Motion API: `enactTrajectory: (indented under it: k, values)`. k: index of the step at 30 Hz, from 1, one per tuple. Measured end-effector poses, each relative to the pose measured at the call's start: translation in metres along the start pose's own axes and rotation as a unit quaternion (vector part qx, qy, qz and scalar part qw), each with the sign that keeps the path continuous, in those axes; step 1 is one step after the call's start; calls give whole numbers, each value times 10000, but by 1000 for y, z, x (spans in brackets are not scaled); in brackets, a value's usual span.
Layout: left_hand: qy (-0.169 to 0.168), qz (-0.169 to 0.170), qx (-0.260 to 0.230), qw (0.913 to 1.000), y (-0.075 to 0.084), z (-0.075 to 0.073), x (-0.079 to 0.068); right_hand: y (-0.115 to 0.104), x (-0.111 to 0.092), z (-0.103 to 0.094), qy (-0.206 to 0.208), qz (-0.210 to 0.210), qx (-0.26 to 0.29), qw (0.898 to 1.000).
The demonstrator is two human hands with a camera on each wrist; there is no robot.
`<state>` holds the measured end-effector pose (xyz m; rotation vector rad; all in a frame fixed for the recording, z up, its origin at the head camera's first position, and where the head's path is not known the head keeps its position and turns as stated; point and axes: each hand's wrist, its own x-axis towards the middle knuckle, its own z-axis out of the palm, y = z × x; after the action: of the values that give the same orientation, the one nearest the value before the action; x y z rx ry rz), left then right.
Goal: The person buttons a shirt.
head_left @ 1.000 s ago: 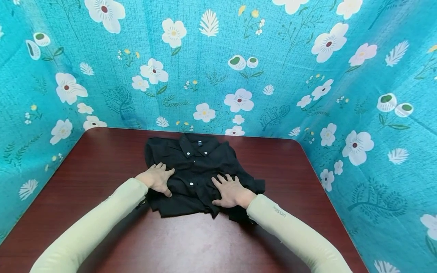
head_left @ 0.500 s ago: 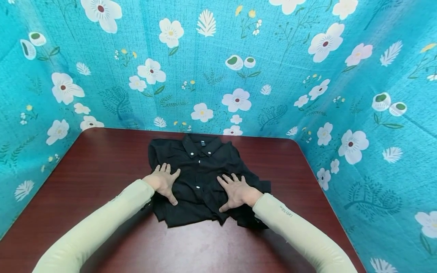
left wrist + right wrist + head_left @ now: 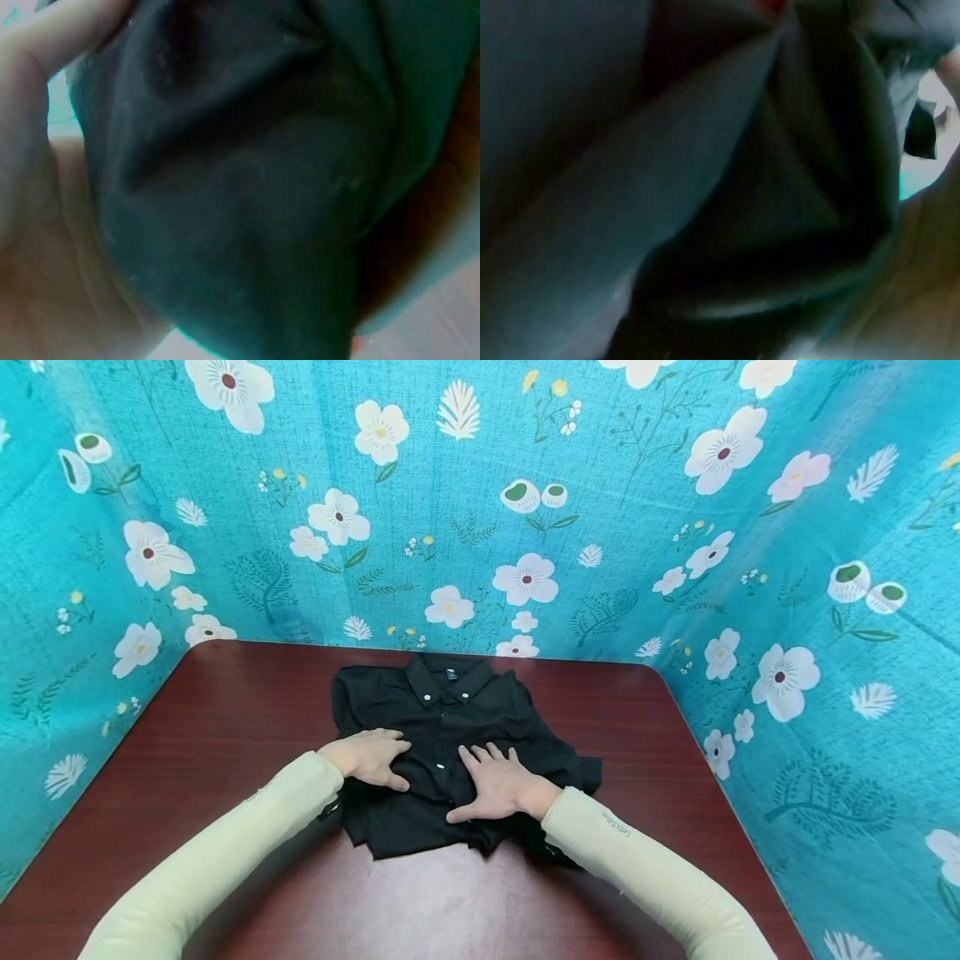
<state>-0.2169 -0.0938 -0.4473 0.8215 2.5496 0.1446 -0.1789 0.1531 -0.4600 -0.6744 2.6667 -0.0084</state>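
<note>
A black button-up shirt lies face up on the table, its collar at the far side and its hem toward me. On its left part rests my left hand, palm down, fingers close together and pointing right. My right hand lies flat near the lower middle of the shirt with fingers and thumb spread. In the left wrist view, dark cloth bulges beside the palm. Loose folds of the shirt fill most of the right wrist view, which is blurred.
The dark red table has rounded far corners. Blue flowered cloth hangs behind it and along both sides. A sleeve end of the shirt sticks out at the right.
The shirt has shifted slightly right, and its hem reaches nearer to me. My left hand has moved right with its fingers closer together. My right hand went right, then back left.
</note>
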Motion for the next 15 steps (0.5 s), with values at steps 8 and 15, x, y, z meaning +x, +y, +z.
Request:
enactTrajectory:
  k: [8,15]
  values:
    - [78,3,22,10000,-3,4,1,6,7,-1,48,-5,-356,9994]
    - [171,-10,206,9996,-3,10,3,21,9,2,86,13,-627,9980]
